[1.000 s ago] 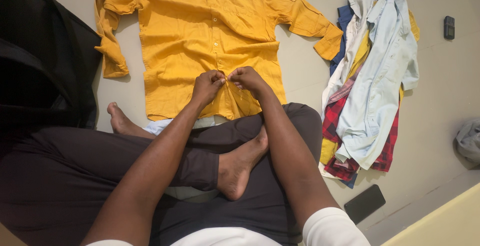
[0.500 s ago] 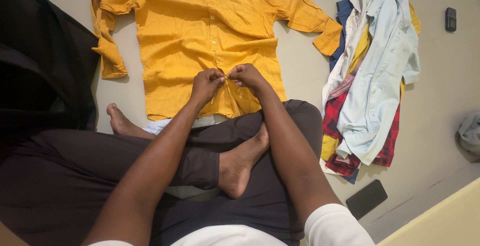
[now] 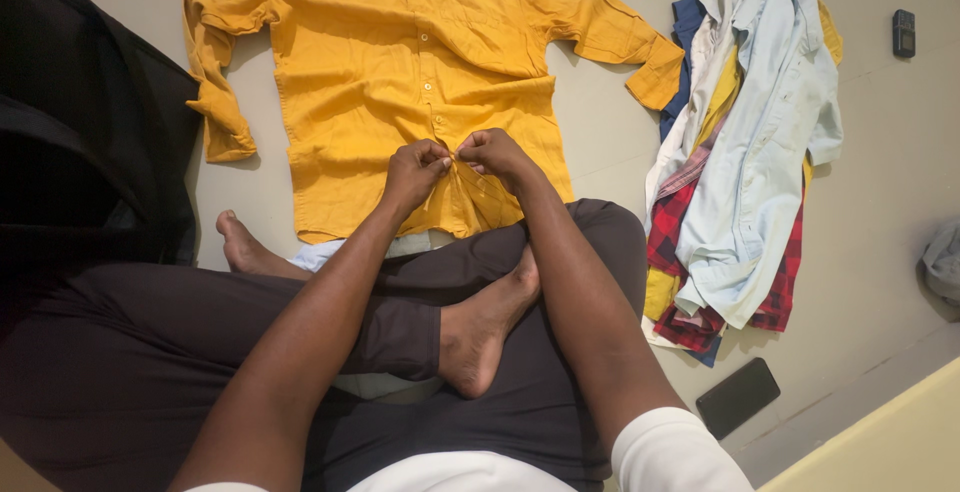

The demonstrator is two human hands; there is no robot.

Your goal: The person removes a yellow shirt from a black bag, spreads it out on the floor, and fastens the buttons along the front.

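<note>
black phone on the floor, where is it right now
In the head view the black phone lies flat at lower right, just below the pile of shirts.

Clothing worn by the person

Dark brown trousers (image 3: pixel 150 352) and a white short-sleeved top (image 3: pixel 670 452) are worn; feet (image 3: pixel 480 337) are bare.

- The floor (image 3: pixel 610 152) is smooth and pale grey-beige — faint tile joints cross it.
- A black bag (image 3: pixel 90 122) stands at the left edge of the view, dark and bulky.
- A heap of shirts (image 3: pixel 745 152) lies to the right: pale blue on top, red checked, yellow and navy beneath.
- A black phone (image 3: pixel 738 397) lies flat near the heap's lower end.
- A small dark device (image 3: pixel 903 33) lies well apart, at upper right.
- A grey cloth (image 3: pixel 943 262) shows at the right edge.
- A pale yellow surface (image 3: pixel 880 442) fills the lower right corner.
- Light is soft and even — shadows faint.
</note>
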